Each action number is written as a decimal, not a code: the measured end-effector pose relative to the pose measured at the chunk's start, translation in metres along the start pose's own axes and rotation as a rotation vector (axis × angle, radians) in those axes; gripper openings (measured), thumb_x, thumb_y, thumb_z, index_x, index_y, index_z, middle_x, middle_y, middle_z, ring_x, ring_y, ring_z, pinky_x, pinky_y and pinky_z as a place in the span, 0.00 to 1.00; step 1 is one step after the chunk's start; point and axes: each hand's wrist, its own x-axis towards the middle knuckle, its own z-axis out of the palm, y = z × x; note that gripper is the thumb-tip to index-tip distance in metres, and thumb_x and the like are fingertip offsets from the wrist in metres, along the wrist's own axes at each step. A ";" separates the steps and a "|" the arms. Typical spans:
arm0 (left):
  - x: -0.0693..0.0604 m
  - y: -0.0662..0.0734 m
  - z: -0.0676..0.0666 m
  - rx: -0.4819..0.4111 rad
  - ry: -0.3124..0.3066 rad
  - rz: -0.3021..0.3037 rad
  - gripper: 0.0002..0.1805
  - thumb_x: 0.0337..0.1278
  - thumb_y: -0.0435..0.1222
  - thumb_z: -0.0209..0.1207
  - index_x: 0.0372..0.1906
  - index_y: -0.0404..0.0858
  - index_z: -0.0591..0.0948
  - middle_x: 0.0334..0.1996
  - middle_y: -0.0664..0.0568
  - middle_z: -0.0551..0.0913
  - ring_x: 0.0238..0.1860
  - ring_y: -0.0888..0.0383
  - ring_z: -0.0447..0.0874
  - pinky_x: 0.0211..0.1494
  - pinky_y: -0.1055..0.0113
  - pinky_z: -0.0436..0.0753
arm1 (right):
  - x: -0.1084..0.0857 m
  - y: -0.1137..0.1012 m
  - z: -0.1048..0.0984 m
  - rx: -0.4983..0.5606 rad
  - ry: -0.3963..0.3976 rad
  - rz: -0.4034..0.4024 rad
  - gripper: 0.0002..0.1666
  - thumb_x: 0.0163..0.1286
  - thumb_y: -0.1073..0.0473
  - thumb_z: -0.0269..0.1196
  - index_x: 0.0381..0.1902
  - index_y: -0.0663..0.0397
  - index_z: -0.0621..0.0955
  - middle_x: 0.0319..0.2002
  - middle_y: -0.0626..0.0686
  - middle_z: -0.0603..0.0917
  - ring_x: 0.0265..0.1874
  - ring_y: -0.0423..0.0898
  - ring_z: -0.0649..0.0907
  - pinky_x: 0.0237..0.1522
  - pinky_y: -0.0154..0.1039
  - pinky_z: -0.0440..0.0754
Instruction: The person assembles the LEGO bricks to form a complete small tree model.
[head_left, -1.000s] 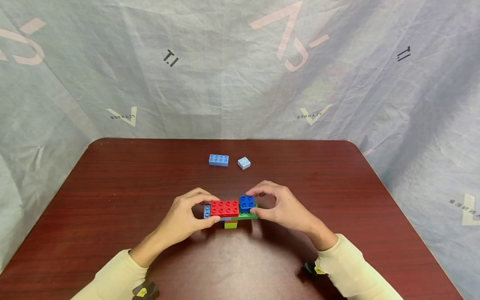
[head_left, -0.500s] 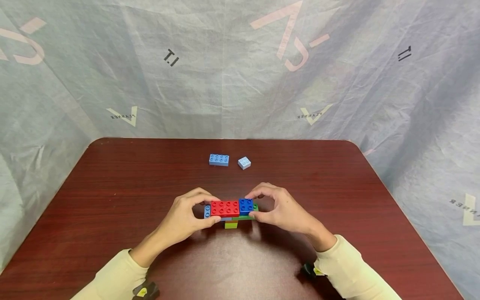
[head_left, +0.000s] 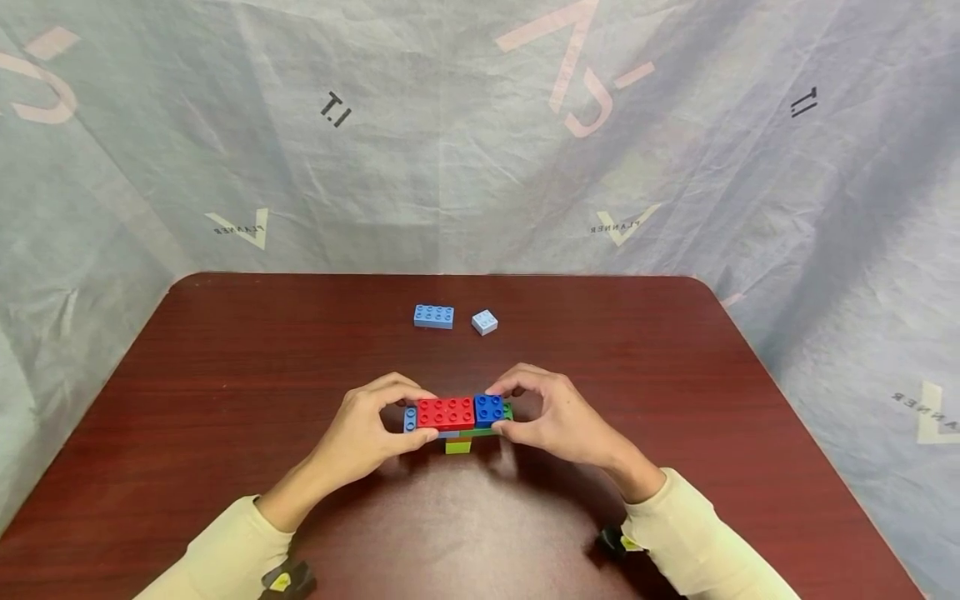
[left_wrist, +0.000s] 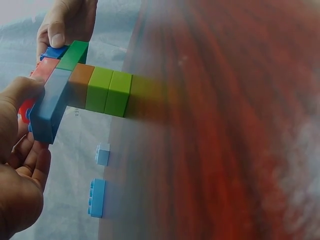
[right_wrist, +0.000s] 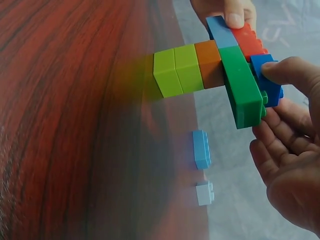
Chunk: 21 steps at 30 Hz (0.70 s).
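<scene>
A T-shaped stack of toy bricks stands upright on the table. Two lime green bricks point(right_wrist: 176, 72) and an orange brick point(right_wrist: 209, 64) form its post. Across the top lie a blue-grey brick point(left_wrist: 51, 107) and a green brick point(right_wrist: 242, 90), end to end. Over them sits a long red brick point(head_left: 446, 413), which my left hand point(head_left: 375, 423) grips between thumb and fingers. Just right of it, a small dark blue brick point(head_left: 489, 409) rests on the green one. My right hand point(head_left: 558, 417) pinches this dark blue brick, thumb at the near side and fingers at the far side.
Farther back on the brown table point(head_left: 637, 333) lie a loose light blue eight-stud brick point(head_left: 433, 317) and a small pale blue brick point(head_left: 484, 323). A grey printed cloth point(head_left: 442, 167) hangs behind the table.
My right hand has brought the dark blue brick down and slightly left onto the green brick, against the red one. The left hand keeps its grip. The head view has shifted slightly.
</scene>
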 end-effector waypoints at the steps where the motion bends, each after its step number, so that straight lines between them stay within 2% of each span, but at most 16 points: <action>1: 0.000 0.000 0.000 0.001 0.004 0.004 0.20 0.47 0.43 0.80 0.49 0.53 0.88 0.43 0.66 0.86 0.43 0.67 0.83 0.44 0.60 0.86 | 0.001 0.000 0.001 0.004 -0.001 -0.001 0.21 0.60 0.62 0.76 0.49 0.40 0.85 0.48 0.41 0.85 0.49 0.41 0.83 0.53 0.48 0.85; 5: 0.000 0.000 0.000 0.004 0.007 0.008 0.20 0.46 0.42 0.80 0.48 0.53 0.88 0.43 0.66 0.86 0.43 0.67 0.83 0.45 0.60 0.86 | 0.002 0.000 0.003 0.022 -0.002 0.005 0.21 0.59 0.63 0.76 0.49 0.41 0.85 0.48 0.42 0.85 0.48 0.41 0.83 0.51 0.49 0.86; 15: 0.000 0.001 0.001 0.017 0.017 -0.004 0.21 0.46 0.41 0.80 0.47 0.54 0.88 0.43 0.66 0.86 0.44 0.67 0.83 0.45 0.61 0.86 | 0.002 0.002 0.011 0.082 0.027 0.044 0.19 0.59 0.63 0.76 0.47 0.42 0.85 0.48 0.43 0.85 0.48 0.42 0.84 0.46 0.44 0.88; 21: 0.001 -0.001 0.002 0.008 0.004 -0.019 0.20 0.46 0.43 0.80 0.47 0.56 0.88 0.43 0.67 0.86 0.43 0.67 0.82 0.44 0.63 0.84 | 0.001 0.002 0.010 0.054 0.016 0.056 0.19 0.60 0.62 0.76 0.47 0.40 0.85 0.48 0.41 0.85 0.48 0.41 0.84 0.49 0.44 0.87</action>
